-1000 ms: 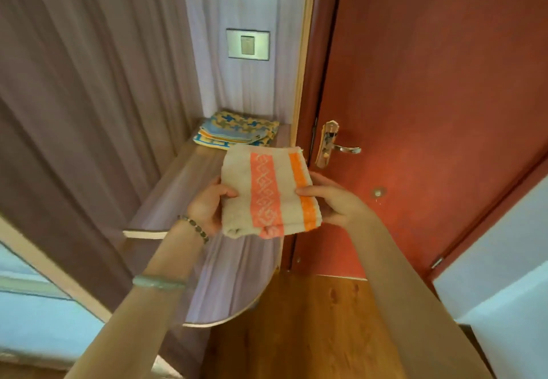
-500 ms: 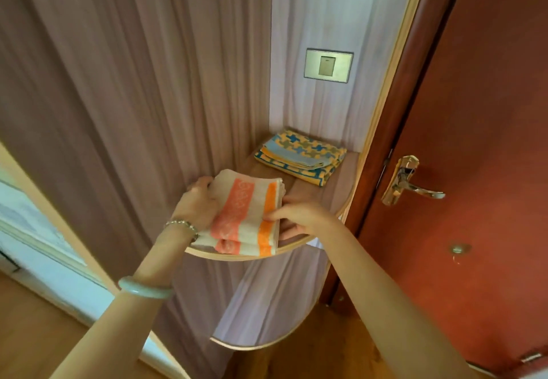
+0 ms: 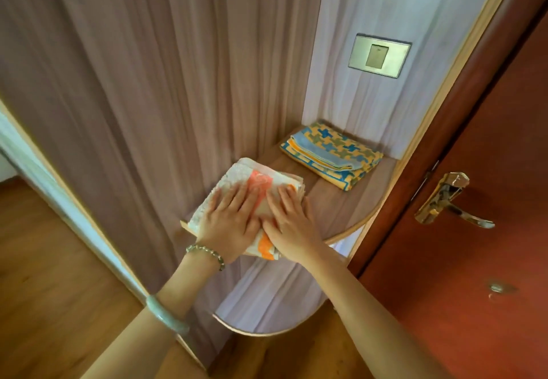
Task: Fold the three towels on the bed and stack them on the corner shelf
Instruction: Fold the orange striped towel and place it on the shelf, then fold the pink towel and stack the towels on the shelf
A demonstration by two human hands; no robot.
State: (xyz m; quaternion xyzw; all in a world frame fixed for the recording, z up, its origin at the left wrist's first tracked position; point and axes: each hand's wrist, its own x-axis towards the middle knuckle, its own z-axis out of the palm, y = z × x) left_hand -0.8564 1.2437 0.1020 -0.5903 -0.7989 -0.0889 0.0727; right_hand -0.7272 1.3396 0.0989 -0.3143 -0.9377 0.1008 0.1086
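Pressure was what I judged mattered most at that moment. My left hand (image 3: 226, 224) and right hand (image 3: 292, 224) lay side by side, fingers straight and spread, palms down on the folded cream terry towel with orange bands (image 3: 237, 175); neither hand gripped anything. That towel sat at the front left of the rounded brown wood-grain corner shelf (image 3: 341, 206), and its near end seemed to hang a little over the curved lip. Farther back, near the wall and apart from it, lay the folded pile of blue-and-yellow patterned cloth (image 3: 332, 155); I could not tell whether that pile was one towel or two.

As I read it, the step was flattening the fold, with the stacking not yet done. To do it well I would have pressed evenly through both palms and smoothed outward from the middle, never toward the lip, since a push that way could tip the bundle off. After that the towel wanted lifting from underneath, not dragging, because terry would likely catch on wood and shear the layers open. Squaring its edges to the pile before letting go would have made a tidy stack.
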